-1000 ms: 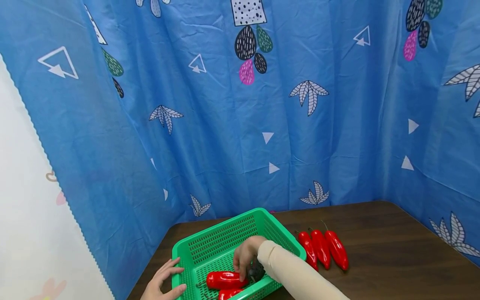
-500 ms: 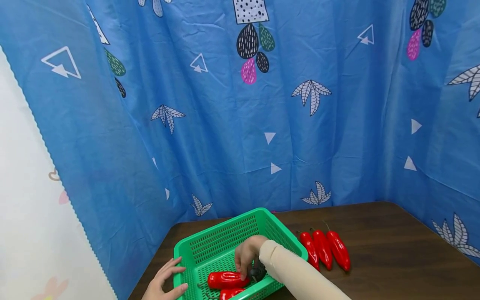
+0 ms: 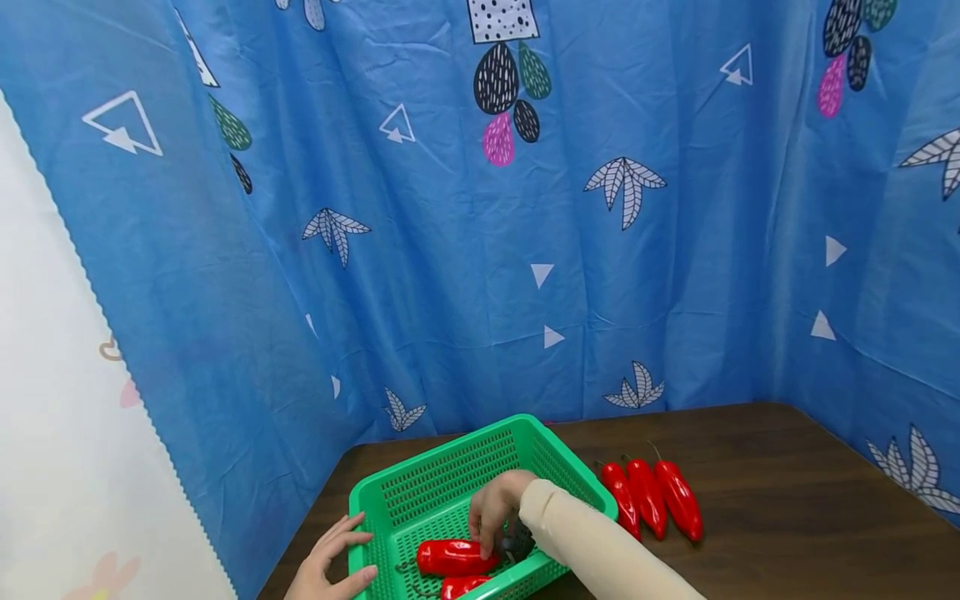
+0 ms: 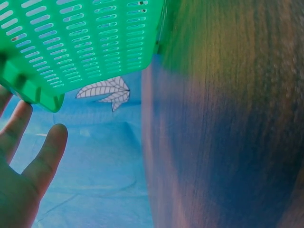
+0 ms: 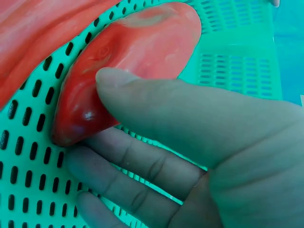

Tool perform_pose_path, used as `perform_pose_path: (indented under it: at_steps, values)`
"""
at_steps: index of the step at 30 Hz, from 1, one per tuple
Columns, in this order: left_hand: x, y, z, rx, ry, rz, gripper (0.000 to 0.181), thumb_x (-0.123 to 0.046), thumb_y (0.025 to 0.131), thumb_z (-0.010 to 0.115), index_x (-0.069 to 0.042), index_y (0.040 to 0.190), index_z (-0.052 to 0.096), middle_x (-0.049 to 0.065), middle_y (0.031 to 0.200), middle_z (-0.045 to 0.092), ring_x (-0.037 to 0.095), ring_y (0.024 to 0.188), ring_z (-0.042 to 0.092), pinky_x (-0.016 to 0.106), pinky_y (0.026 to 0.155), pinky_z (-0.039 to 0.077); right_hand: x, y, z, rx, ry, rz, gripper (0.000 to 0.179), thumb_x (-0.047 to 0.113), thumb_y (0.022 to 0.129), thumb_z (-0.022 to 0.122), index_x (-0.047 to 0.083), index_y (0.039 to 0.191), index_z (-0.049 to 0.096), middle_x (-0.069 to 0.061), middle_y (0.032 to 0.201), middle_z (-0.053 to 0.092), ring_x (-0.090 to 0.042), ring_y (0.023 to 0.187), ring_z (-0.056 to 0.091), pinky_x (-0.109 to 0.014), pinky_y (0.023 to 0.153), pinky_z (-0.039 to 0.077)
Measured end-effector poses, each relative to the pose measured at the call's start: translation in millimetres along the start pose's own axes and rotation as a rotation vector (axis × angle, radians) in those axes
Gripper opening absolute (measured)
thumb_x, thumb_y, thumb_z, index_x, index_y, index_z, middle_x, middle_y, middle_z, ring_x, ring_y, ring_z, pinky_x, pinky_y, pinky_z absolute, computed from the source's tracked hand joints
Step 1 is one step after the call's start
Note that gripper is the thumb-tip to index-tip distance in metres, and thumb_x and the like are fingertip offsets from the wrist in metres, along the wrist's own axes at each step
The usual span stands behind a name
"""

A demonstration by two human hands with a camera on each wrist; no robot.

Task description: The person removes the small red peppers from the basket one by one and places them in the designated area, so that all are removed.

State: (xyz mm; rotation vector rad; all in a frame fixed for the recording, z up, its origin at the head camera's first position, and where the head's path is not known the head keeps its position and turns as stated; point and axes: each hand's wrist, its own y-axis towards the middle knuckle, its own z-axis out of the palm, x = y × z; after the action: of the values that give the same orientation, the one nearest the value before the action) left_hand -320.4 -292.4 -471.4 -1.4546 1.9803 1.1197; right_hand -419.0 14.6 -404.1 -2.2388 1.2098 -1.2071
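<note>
In the head view my right hand [image 3: 495,510] reaches into a green plastic basket [image 3: 450,457] and pinches the tapered end of a long red pepper [image 3: 453,557]. The right wrist view shows the thumb on top of that pepper [image 5: 137,52] and the fingers below it, close to the slotted floor. A second red pepper [image 3: 465,586] lies alongside, nearer to me. My left hand [image 3: 326,567] rests with spread, fairly straight fingers on the basket's left rim. Seen from the left wrist, the fingertips touch the rim from outside.
Three red peppers [image 3: 648,498] lie side by side on the dark wooden table [image 3: 757,475], right of the basket. Behind the table hangs a blue patterned curtain [image 3: 450,292]. A white cloth [image 3: 75,417] hangs at the left.
The head view has shifted slightly. Both hands, the basket and the peppers keep their places relative to one another.
</note>
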Motion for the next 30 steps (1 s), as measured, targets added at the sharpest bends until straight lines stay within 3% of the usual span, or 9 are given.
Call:
perform_pose_path:
  at_steps: [4, 7, 9, 15, 19, 25, 27, 28, 30]
  values:
    - [-39.4, -6.0, -6.9, 0.035, 0.011, -0.096, 0.044, -0.038, 0.09, 0.074, -0.01, 0.123, 0.068, 0.019, 0.151, 0.048, 0.055, 0.144, 0.027, 0.08, 0.115, 0.033, 1.3, -1.1, -0.2, -0.007, -0.008, 0.004, 0.007, 0.009, 0.094, 0.068, 0.016, 0.094, 0.069, 0.003, 0.093, 0.067, -0.01, 0.08, 0.065, -0.025, 0.073, 0.064]
    - [-35.6, -4.8, -6.9, 0.048, 0.002, -0.119, 0.045, -0.039, 0.09, 0.074, -0.012, 0.124, 0.067, 0.018, 0.153, 0.046, 0.053, 0.147, 0.024, 0.079, 0.117, 0.031, 2.0, -1.9, 0.0, -0.011, -0.005, 0.015, 0.01, 0.009, 0.094, 0.068, 0.016, 0.101, 0.07, 0.003, 0.096, 0.067, -0.01, 0.083, 0.066, -0.026, 0.077, 0.065]
    - [-10.7, -0.5, -3.2, 0.031, 0.002, -0.087, 0.043, -0.042, 0.09, 0.073, -0.015, 0.124, 0.067, 0.016, 0.153, 0.047, 0.053, 0.145, 0.026, 0.081, 0.114, 0.031, 2.3, -2.1, -0.1, -0.012, -0.002, 0.019, 0.014, 0.008, 0.095, 0.068, 0.017, 0.105, 0.071, 0.003, 0.097, 0.068, -0.011, 0.084, 0.066, -0.026, 0.078, 0.065]
    - [98.5, 22.3, 11.9, 0.033, 0.021, -0.01, 0.037, -0.046, 0.095, 0.066, -0.031, 0.129, 0.062, -0.006, 0.157, 0.04, 0.038, 0.149, 0.023, 0.081, 0.113, 0.025, 3.8, -3.3, 0.3, -0.01, -0.01, 0.01, 0.012, 0.009, 0.095, 0.067, 0.018, 0.102, 0.071, 0.003, 0.094, 0.068, -0.01, 0.083, 0.065, -0.025, 0.075, 0.065]
    - [129.4, 31.9, 10.3, 0.088, 0.068, -0.033, 0.04, -0.054, 0.093, 0.065, -0.04, 0.13, 0.059, -0.013, 0.159, 0.035, 0.038, 0.151, 0.021, 0.082, 0.114, 0.026, 4.4, -2.3, 1.1, -0.01, -0.037, -0.01, 0.008, 0.01, 0.094, 0.069, 0.017, 0.095, 0.07, 0.004, 0.09, 0.066, -0.009, 0.078, 0.064, -0.023, 0.071, 0.064]
    - [117.8, 28.7, 8.8, 0.083, 0.058, -0.052, 0.041, -0.053, 0.092, 0.067, -0.037, 0.129, 0.061, -0.009, 0.158, 0.037, 0.031, 0.151, 0.022, 0.08, 0.117, 0.026, 3.9, -1.9, 2.6, -0.017, -0.035, -0.022, 0.008, 0.009, 0.093, 0.07, 0.016, 0.089, 0.068, 0.004, 0.087, 0.066, -0.009, 0.075, 0.064, -0.022, 0.068, 0.063]
    - [103.4, 24.4, 9.5, 0.052, 0.049, -0.022, 0.039, -0.048, 0.093, 0.067, -0.032, 0.128, 0.063, -0.006, 0.157, 0.04, 0.028, 0.149, 0.024, 0.081, 0.112, 0.029, 4.0, -3.0, 3.0, -0.024, -0.025, -0.024, 0.008, 0.008, 0.093, 0.07, 0.015, 0.089, 0.069, 0.003, 0.087, 0.066, -0.009, 0.075, 0.064, -0.023, 0.068, 0.064]
    - [97.2, 21.9, 11.0, 0.029, 0.032, 0.011, 0.037, -0.045, 0.095, 0.067, -0.029, 0.128, 0.063, -0.005, 0.156, 0.042, 0.021, 0.15, 0.023, 0.073, 0.121, 0.025, 4.2, -3.6, 3.0, -0.027, -0.024, -0.028, 0.008, 0.008, 0.093, 0.07, 0.015, 0.088, 0.069, 0.003, 0.086, 0.067, -0.009, 0.075, 0.064, -0.023, 0.069, 0.064]
    - [72.5, 15.9, 9.5, 0.001, 0.022, 0.034, 0.036, -0.039, 0.094, 0.07, -0.023, 0.126, 0.065, 0.001, 0.153, 0.046, 0.026, 0.149, 0.027, 0.075, 0.118, 0.027, 4.4, -4.7, 3.0, -0.031, -0.018, -0.041, 0.008, 0.008, 0.093, 0.07, 0.014, 0.088, 0.069, 0.003, 0.085, 0.067, -0.009, 0.075, 0.064, -0.024, 0.069, 0.065]
